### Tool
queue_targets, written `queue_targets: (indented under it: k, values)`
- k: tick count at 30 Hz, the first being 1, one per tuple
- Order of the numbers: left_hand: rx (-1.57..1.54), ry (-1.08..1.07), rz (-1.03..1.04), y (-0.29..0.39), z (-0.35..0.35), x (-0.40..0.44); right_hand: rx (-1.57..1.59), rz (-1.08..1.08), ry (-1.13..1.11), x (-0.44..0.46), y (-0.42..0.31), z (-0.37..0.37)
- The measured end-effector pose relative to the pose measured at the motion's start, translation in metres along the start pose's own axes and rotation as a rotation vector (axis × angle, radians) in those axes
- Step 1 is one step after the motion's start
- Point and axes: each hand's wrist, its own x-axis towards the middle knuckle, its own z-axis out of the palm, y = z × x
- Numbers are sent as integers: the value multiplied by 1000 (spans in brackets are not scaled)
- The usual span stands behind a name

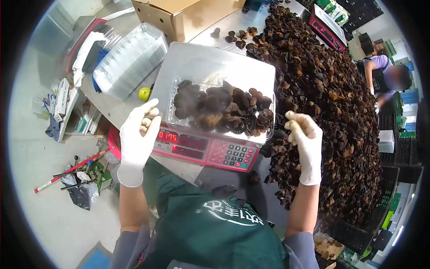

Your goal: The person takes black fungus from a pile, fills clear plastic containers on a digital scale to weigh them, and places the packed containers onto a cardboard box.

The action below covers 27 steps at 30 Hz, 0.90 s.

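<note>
A clear plastic tray (172, 101) stands tilted slightly on the silver plate of a red scale (202, 167). Dark wood ear mushrooms (210, 102) fill much of the tray, and the red display reads about 0.175. My left hand (139, 134), in a white glove, hovers by the scale's left front corner; its thumb and index finger are apart, other fingers curled, nothing held. On the other side, my gloved right hand (306, 142) is beside the big mushroom pile (331, 121), fingers bent with a gap to the thumb and nothing visible between them.
A stack of clear trays (131, 60) and a green fruit (144, 93) lie left of the scale. Behind are a cardboard box (192, 20) and several loose mushrooms (237, 38). A second scale (328, 27) and another person (385, 74) are beyond the pile.
</note>
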Motion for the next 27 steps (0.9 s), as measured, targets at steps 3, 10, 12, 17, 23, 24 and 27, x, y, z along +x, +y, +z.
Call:
queue_targets:
  k: [3, 10, 12, 17, 23, 24, 27]
  values:
    - [-29, -83, -114, -5, 5, 10, 86, 144, -130, -9, 6, 4]
    - [-73, -184, -64, -5, 21, 18, 15, 115, -125, 0, 9, 28]
    - [-104, -175, -78, -4, 21, 20, -21, 105, -117, 2, 11, 32]
    - [-144, -182, -132, -5, 19, 29, 64, 141, -210, 7, 8, 33]
    - [-241, -84, -97, 4, -16, 92, 221, 28, -305, 50, -49, 57]
    - [-283, -61, -108, 6, -22, 114, 235, -2, -302, 64, -57, 68]
    - [-338, -46, -25, -10, -39, 188, 341, -121, -328, 128, -61, 106]
